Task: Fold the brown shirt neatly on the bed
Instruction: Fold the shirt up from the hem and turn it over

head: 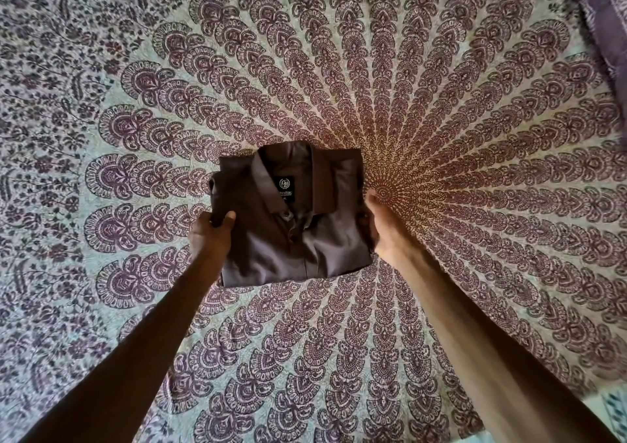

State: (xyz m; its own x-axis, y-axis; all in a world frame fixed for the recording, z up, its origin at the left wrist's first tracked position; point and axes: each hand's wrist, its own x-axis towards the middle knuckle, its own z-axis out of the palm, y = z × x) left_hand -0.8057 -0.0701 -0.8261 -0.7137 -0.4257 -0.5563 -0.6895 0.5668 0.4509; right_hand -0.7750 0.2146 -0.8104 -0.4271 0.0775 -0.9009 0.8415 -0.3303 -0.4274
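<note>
Patterned bedspread (pixel 441 103) bears one folded brown shirt (pixel 288 225), two hands gripping its sides.

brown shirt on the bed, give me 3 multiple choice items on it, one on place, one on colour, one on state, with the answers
1. Where do the two hands sit on the shirt?
A. both on the collar
B. one on each side edge
C. both on the bottom edge

2. What colour is the neck label?
A. black with pale print
B. bright red
C. plain yellow

3. What state is the shirt in?
A. spread out flat with sleeves wide
B. crumpled in a heap
C. folded into a compact rectangle, collar on top

Answers:
1 B: the left hand grips the left edge and the right hand is against the right edge.
2 A: the label inside the collar is black with a pale logo.
3 C: no sleeves show, and the shirt forms a neat block on the bedsheet.
</note>
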